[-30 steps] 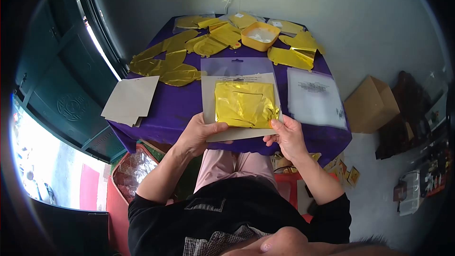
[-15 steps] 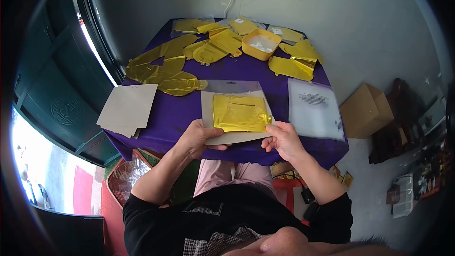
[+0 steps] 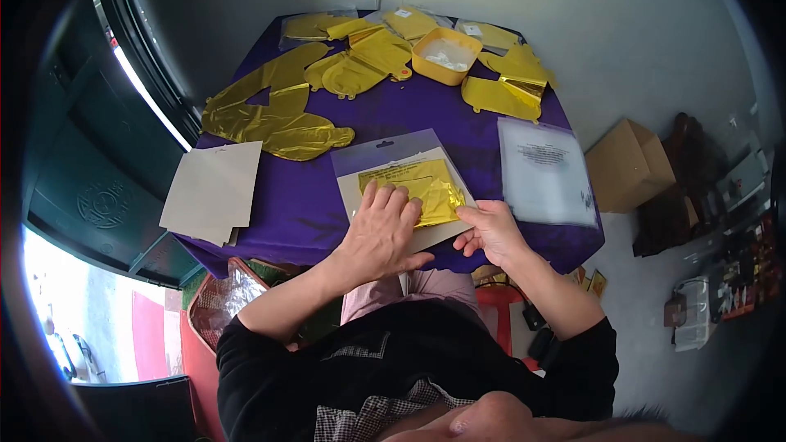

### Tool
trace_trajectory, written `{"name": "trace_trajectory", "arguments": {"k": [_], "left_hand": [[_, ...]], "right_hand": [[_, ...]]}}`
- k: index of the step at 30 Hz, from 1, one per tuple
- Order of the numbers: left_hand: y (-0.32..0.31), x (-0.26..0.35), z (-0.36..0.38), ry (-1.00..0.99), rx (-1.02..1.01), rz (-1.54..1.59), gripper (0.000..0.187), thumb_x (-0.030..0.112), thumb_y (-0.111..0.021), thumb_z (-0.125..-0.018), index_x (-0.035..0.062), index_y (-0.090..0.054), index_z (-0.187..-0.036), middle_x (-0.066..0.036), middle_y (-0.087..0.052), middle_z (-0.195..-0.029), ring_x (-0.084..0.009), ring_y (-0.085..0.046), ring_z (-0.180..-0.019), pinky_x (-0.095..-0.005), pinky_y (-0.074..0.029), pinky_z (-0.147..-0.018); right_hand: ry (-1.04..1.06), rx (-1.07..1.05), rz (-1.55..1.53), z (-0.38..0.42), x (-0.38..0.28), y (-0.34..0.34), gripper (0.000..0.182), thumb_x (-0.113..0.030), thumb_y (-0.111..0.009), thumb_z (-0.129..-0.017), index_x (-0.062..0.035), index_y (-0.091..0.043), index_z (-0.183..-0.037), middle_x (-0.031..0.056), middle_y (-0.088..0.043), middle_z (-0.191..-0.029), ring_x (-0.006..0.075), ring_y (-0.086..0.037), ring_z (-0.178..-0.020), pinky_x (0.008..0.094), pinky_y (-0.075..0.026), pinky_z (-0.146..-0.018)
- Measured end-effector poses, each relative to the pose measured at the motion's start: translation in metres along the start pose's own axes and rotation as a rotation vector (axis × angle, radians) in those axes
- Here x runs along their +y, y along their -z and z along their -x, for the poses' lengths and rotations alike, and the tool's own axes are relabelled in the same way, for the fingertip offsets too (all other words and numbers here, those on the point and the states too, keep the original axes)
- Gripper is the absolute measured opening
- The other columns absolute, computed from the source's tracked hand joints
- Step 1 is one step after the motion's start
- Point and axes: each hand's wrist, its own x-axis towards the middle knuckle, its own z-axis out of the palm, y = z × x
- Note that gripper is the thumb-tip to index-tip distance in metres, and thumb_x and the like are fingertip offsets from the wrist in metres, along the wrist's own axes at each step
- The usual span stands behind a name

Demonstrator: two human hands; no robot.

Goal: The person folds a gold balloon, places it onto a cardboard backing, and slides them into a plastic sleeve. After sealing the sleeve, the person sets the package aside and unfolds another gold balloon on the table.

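A folded gold foil balloon [image 3: 432, 188] lies on a grey card [image 3: 446, 229] that sits in a clear plastic bag [image 3: 385, 151] near the front edge of the purple table [image 3: 303, 188]. My left hand [image 3: 383, 225] lies flat on the foil and card, fingers spread and pressing down. My right hand [image 3: 490, 232] pinches the right edge of the card and foil between thumb and fingers.
Grey cards [image 3: 210, 191] are stacked at the table's left corner. A pile of clear bags [image 3: 544, 170] lies at right. Loose gold foil balloons [image 3: 270, 115] and a yellow tub [image 3: 446, 55] fill the back. A cardboard box [image 3: 626, 165] stands on the floor, right.
My left hand has moved from gripping the card's lower left edge onto the top of the foil. The card and foil have dropped flat and tilted; the right hand stays at the edge.
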Motion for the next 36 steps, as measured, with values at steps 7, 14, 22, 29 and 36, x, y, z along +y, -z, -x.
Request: {"name": "trace_trajectory", "arguments": {"k": [7,14,22,29,36], "left_hand": [[-0.003,-0.010,0.002,0.088,-0.021,0.167,0.062,0.027,-0.080,-0.068,-0.0001,-0.052,-0.115,-0.016,-0.054,-0.111,-0.0353,-0.052,-0.105,-0.0438,-0.043,-0.094],[-0.006,-0.017,0.003,0.096,0.054,0.287,0.058,0.023,-0.079,-0.069,-0.0017,-0.053,-0.115,-0.019,-0.058,-0.108,-0.0364,-0.055,-0.100,-0.0448,-0.046,-0.090],[-0.010,-0.015,0.004,0.094,0.057,0.260,0.058,0.025,-0.079,-0.070,-0.0026,-0.054,-0.115,-0.018,-0.059,-0.106,-0.0353,-0.055,-0.101,-0.0446,-0.044,-0.092],[-0.014,-0.014,0.004,0.082,0.048,0.227,0.058,0.028,-0.080,-0.071,-0.0028,-0.055,-0.114,-0.019,-0.059,-0.109,-0.0355,-0.055,-0.103,-0.0449,-0.043,-0.093],[-0.010,-0.015,0.002,0.069,0.011,0.218,0.057,0.027,-0.079,-0.072,-0.0026,-0.055,-0.115,-0.019,-0.058,-0.111,-0.0365,-0.054,-0.104,-0.0450,-0.042,-0.092]], "right_hand": [[0.071,-0.131,-0.115,-0.003,0.010,0.012,0.050,-0.039,-0.042,-0.097,0.0062,-0.058,-0.112,0.0217,-0.068,-0.095,0.0246,-0.067,-0.059,0.0290,-0.050,-0.043],[0.231,-0.108,-0.074,0.006,0.017,-0.010,0.031,-0.016,-0.047,-0.095,0.0061,-0.057,-0.113,0.0192,-0.067,-0.095,0.0275,-0.070,-0.067,0.0307,-0.054,-0.046],[0.146,-0.014,-0.099,0.003,0.024,-0.020,0.030,-0.022,-0.049,-0.101,0.0059,-0.055,-0.112,0.0178,-0.065,-0.093,0.0231,-0.069,-0.061,0.0274,-0.054,-0.044],[0.147,0.026,-0.163,0.000,0.027,-0.020,0.031,-0.023,-0.046,-0.102,0.0054,-0.056,-0.109,0.0181,-0.067,-0.092,0.0221,-0.069,-0.061,0.0274,-0.055,-0.045],[0.152,0.061,-0.191,-0.004,0.024,-0.026,0.031,-0.025,-0.047,-0.103,0.0038,-0.056,-0.108,0.0148,-0.067,-0.081,0.0195,-0.068,-0.057,0.0264,-0.055,-0.041]]}}
